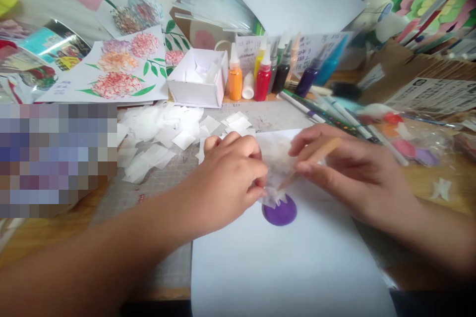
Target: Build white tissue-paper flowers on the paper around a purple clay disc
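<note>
A white sheet of paper lies in front of me with a round purple patch on it. Thin white paper pieces stick up along the patch's far edge. My left hand is closed, its thumb and forefinger pinching this thin white paper at the patch's left side. In my right hand a slim tan wooden stick is gripped between thumb and fingers, its tip slanting down to the white paper pieces. More pale, crumpled paper, blurred, shows between the hands.
Loose white paper squares are heaped on the grey cutting mat. Behind stand a white box and several paint bottles. Flower pictures lean at the back left; markers and a cardboard box are at right.
</note>
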Action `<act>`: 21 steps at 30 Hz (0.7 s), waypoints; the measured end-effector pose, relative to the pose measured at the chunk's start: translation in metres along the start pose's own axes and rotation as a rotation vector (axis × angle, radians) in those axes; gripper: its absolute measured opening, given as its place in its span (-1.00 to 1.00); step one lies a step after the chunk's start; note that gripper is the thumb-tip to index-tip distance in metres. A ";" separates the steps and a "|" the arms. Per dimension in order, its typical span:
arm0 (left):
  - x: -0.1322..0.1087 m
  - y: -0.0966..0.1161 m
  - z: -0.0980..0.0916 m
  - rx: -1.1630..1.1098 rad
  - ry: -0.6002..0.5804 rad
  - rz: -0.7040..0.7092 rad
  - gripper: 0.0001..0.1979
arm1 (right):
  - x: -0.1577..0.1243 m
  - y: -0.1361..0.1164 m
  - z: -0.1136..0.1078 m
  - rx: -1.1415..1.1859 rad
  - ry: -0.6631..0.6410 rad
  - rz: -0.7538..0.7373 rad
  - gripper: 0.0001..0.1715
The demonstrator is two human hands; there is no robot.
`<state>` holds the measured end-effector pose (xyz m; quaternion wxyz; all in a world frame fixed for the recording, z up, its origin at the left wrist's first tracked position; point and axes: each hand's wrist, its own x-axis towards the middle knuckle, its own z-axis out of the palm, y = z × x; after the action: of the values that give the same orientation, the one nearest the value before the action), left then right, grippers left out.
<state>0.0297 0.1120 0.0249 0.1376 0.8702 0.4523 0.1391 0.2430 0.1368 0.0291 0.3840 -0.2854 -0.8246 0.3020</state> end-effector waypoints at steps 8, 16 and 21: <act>0.000 0.002 0.000 0.025 0.003 0.028 -0.91 | 0.006 -0.012 0.006 -0.057 -0.064 -0.128 -0.90; 0.000 0.002 -0.006 0.009 0.010 0.028 -0.85 | 0.008 -0.008 0.010 -0.153 -0.128 -0.181 -0.89; 0.002 -0.002 -0.016 0.004 0.096 -0.009 -0.86 | 0.016 -0.006 0.012 -0.173 -0.235 -0.180 -0.86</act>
<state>0.0241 0.1166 0.0394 0.1144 0.8607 0.4627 0.1790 0.2234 0.1404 0.0348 0.2844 -0.2049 -0.9090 0.2255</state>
